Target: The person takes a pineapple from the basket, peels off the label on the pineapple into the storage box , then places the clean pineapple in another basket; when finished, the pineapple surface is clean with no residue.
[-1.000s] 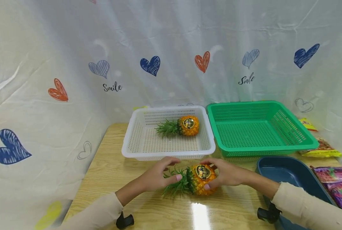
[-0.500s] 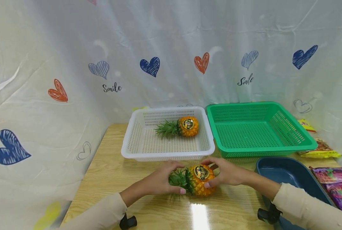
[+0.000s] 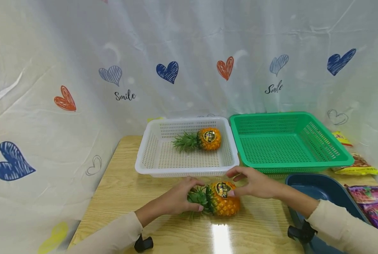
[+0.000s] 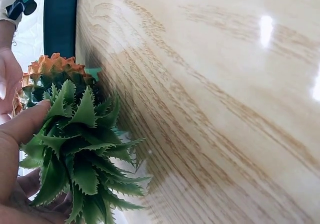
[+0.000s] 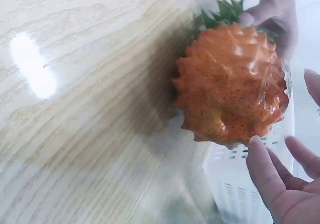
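A small orange pineapple (image 3: 227,205) with a round label lies on its side on the wooden table, its green crown to the left. My left hand (image 3: 180,198) grips the crown; in the left wrist view its thumb presses the spiky leaves (image 4: 82,156) with fingers behind them. My right hand (image 3: 255,184) is at the fruit's right end, fingers spread and loosely bent. In the right wrist view those fingers (image 5: 265,171) are right at the fruit's knobbly base (image 5: 225,89), not wrapped round it. A second pineapple (image 3: 209,139) lies in the white basket (image 3: 185,171) behind.
A green basket (image 3: 297,164) stands right of the white one. In front of it is a dark blue tub (image 3: 312,190), partly under the right forearm. Colourful snack packets (image 3: 371,203) lie along the right edge. A printed curtain (image 3: 189,42) hangs behind the table (image 3: 112,197).
My left hand has moved onto the crown and taken hold of it. My right hand has loosened from the fruit and lifted slightly up and away. The pineapple has hardly moved.
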The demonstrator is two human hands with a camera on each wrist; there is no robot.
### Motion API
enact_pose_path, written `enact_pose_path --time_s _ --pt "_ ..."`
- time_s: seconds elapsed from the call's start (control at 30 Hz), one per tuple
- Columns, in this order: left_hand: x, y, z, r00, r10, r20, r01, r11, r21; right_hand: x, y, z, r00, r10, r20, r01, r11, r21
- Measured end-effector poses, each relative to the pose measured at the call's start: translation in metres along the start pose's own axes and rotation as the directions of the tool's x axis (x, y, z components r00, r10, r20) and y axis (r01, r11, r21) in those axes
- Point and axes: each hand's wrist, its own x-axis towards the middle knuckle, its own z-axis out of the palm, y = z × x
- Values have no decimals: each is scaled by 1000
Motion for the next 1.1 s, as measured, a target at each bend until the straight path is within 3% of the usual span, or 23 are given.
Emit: enact_pose_path --time_s 0.63,1.1 --pt "1 0 -2 999 42 11 -42 999 -27 3 1 17 993 -103 -52 102 994 -29" --pt "2 -1 0 999 33 19 -33 999 -11 7 3 24 986 -164 -31 155 969 -190"
